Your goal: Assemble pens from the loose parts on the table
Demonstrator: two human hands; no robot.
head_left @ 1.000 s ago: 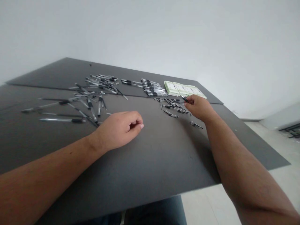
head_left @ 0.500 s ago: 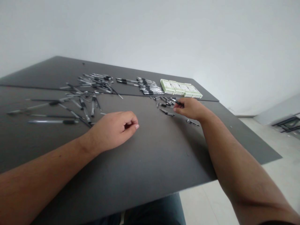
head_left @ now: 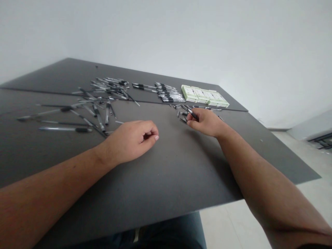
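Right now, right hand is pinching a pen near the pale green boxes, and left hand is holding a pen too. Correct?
Not quite: the head view shows the left hand curled with no pen showing. The right hand is pinching the pen near the pale green boxes, as you said.

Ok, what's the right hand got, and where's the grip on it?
The right hand pinches a black pen between thumb and fingertips, apparently on its dark barrel; the exact spot is partly hidden. The curled left hand appears to hold nothing.

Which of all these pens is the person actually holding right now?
The short black-and-silver pen piece, pinched in the fingers of the right hand. It alone is in a hand; the other pens lie loose on the dark table.
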